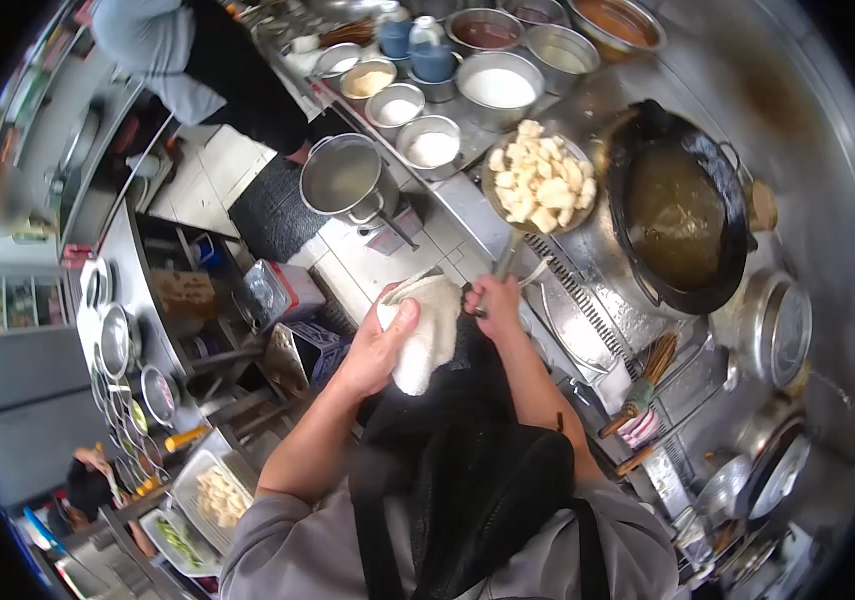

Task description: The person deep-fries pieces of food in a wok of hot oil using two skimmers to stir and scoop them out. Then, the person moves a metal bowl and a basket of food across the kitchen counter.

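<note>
My left hand (377, 345) is closed around a folded white cloth (432, 335) in front of my body. My right hand (494, 303) grips the handle of a long-handled skimmer (509, 256), its fingers wrapped round it. Pale, chunky food pieces (544, 180) fill the skimmer's round bowl; I cannot tell exactly what they are. The bowl is over the stove edge, left of a black wok (702, 301) that contains brownish, oily liquid (675, 215).
Bowls of white seasoning (497, 85) and blue-based bottles (431, 55) line the counter. A large pot (313, 165) stands at its left. Brushes (652, 365) and lidded pots (787, 330) are at right. Another person (237, 75) stands upper left; someone else's hand (92, 460) appears lower left.
</note>
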`<act>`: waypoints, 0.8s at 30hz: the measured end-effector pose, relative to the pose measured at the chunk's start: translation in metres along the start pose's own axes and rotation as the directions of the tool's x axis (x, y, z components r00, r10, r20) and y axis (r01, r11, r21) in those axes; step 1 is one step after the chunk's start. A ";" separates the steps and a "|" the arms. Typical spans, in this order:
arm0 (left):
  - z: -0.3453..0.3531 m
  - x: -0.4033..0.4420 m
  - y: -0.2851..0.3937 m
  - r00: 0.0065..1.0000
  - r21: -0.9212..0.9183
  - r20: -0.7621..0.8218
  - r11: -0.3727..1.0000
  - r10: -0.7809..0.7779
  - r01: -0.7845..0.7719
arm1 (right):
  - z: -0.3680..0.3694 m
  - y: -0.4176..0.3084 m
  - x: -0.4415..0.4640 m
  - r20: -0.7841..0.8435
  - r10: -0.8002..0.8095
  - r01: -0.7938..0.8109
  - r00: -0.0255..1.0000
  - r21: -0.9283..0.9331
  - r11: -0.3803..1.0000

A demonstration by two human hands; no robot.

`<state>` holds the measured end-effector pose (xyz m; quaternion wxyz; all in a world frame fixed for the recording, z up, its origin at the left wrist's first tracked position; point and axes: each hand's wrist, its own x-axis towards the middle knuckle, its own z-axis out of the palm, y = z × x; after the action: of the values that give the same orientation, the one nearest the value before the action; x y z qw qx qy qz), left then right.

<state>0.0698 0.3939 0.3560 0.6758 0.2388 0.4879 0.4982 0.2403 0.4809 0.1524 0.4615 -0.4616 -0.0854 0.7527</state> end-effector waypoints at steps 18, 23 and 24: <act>-0.094 -0.179 -0.168 0.787 -0.166 -0.596 0.935 0.159 -0.314 | -0.041 -0.104 -0.163 0.246 0.432 -0.080 0.868 -0.788 0.610; -0.122 -0.256 -0.250 0.581 -0.170 -0.805 0.893 0.117 -0.416 | 0.021 -0.060 -0.178 0.295 0.656 0.052 0.695 -0.930 0.363; -0.113 -0.270 -0.249 0.317 -0.163 -0.948 0.888 -0.021 -0.430 | 0.046 -0.044 -0.193 0.296 0.709 0.073 0.640 -0.942 0.328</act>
<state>0.0707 0.0340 0.2221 0.2366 -0.1660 0.6395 0.7124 0.2602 0.3704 0.3216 -0.1066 -0.3293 -0.5340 0.7714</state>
